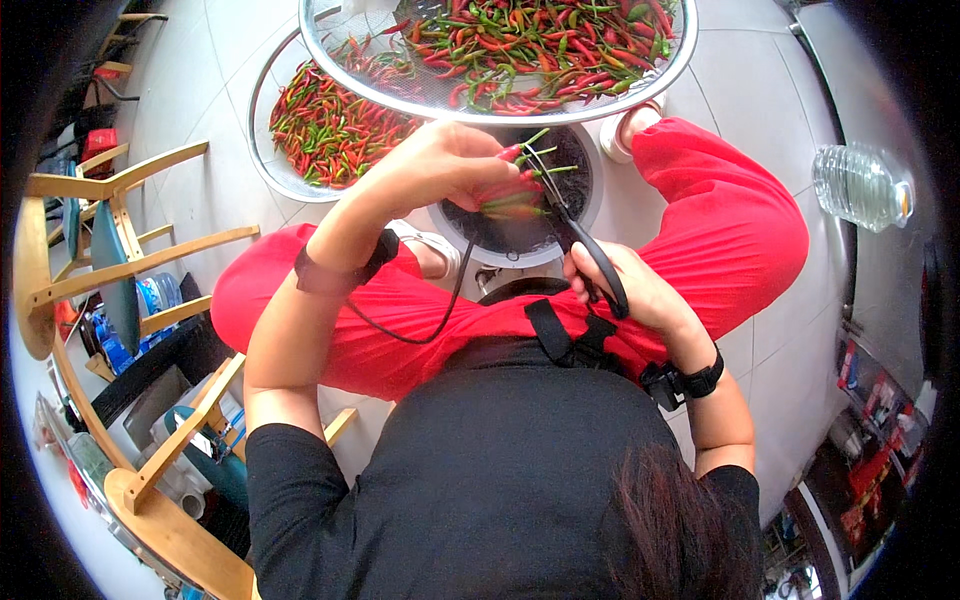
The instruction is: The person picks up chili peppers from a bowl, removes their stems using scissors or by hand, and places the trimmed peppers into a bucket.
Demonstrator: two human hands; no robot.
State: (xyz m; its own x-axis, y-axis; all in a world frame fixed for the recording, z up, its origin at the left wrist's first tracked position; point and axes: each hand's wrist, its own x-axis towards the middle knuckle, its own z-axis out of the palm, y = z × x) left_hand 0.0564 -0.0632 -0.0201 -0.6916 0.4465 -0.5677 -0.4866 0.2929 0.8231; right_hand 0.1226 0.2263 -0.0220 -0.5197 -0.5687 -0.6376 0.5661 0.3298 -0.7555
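Note:
My left hand (455, 165) is closed on a few chili peppers (513, 200), red and greenish, slightly blurred, with green stems pointing right. In my right hand (635, 285) is a pair of scissors (602, 268) with black handles. The blades, a little apart, reach up to the green stems beside my left fingers. Below both hands stands a round basin (590, 200) with a pale rim and a dark inside; what lies in it is hard to make out.
A big round mesh sieve (355, 90) of red and green chilies fills the top, overlapping a second chili-filled sieve (262, 160) at left. Wooden chairs (150, 275) crowd the left side. A clear plastic bottle (860, 188) is at the right. A dark cable (430, 338) crosses my lap.

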